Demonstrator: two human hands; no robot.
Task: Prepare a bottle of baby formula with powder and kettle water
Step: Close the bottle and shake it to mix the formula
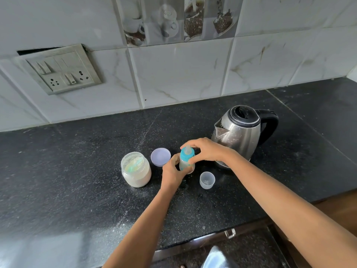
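A small baby bottle (185, 163) with a teal collar and clear nipple stands upright on the black counter (77, 171). My left hand (172, 172) wraps around its lower body. My right hand (205, 149) grips the teal collar (186, 155) from the right, fingers curled over the top. An open clear jar of formula powder (135, 170) with a pale green scoop inside stands to the left. A steel kettle (239, 132) with a black handle sits just behind my right hand, its lid down.
The jar's lilac lid (160, 157) lies upside down between jar and bottle. A clear bottle cap (207, 180) stands in front of the kettle. A switch and socket panel (61, 69) is on the tiled wall. The counter's front edge and a drawer handle (230, 233) are below.
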